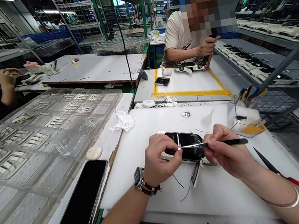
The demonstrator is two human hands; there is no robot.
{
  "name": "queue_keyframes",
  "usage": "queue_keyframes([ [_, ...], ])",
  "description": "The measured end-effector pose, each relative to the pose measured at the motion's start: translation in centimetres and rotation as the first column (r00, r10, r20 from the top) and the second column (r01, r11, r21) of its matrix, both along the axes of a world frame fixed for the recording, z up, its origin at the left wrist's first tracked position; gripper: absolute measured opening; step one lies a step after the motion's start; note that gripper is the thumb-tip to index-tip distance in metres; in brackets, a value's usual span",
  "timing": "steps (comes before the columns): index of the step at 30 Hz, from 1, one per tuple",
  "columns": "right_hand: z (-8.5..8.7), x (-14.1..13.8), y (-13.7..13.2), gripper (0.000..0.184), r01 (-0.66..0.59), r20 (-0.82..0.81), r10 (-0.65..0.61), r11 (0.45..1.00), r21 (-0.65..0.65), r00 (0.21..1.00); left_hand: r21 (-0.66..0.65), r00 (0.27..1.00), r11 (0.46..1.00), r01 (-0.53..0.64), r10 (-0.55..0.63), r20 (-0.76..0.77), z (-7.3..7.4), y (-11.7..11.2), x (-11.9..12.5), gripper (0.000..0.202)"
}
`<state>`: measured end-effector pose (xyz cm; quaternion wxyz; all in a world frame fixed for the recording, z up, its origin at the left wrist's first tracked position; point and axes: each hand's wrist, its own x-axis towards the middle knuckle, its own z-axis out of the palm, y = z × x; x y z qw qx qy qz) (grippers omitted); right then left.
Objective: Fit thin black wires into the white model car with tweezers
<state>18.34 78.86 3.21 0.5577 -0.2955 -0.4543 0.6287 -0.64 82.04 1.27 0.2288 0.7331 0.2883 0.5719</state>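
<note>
Over a black and white model car (189, 155) on the white work surface, my right hand (226, 149) is closed around a pair of tweezers (233, 142). Their tip points left, to the fingertips of my left hand (161, 156). That hand pinches a tiny white piece (179, 148), and the tweezers' tip meets it or lies just beside it. Both hands partly cover the car. A part with a black face and white edge, perhaps an open door (196, 175), sticks out from the car's near side.
Red-handled scissors (273, 166) lie right of my right hand, below a clear tool box (243, 115). On the left are a phone (82, 199), crumpled tissue (124, 121) and a compartment tray (49, 182) of white parts. A co-worker (180, 38) handles another model car (189, 66) opposite.
</note>
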Motion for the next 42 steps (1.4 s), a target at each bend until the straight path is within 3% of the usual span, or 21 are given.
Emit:
queue_keyframes([
  [29, 0.01, 0.07, -0.19, 0.021, 0.023, 0.034, -0.023, 1.000, 0.014, 0.999, 0.031, 1.000, 1.000, -0.003, 0.003, -0.020, 0.07, 0.07, 0.03, 0.007],
  [42, -0.01, 0.02, -0.18, 0.021, 0.024, 0.038, -0.025, 0.999, 0.027, 0.999, -0.023, 0.999, 0.999, 0.029, -0.028, 0.035, 0.02, 0.09, 0.01, 0.007],
])
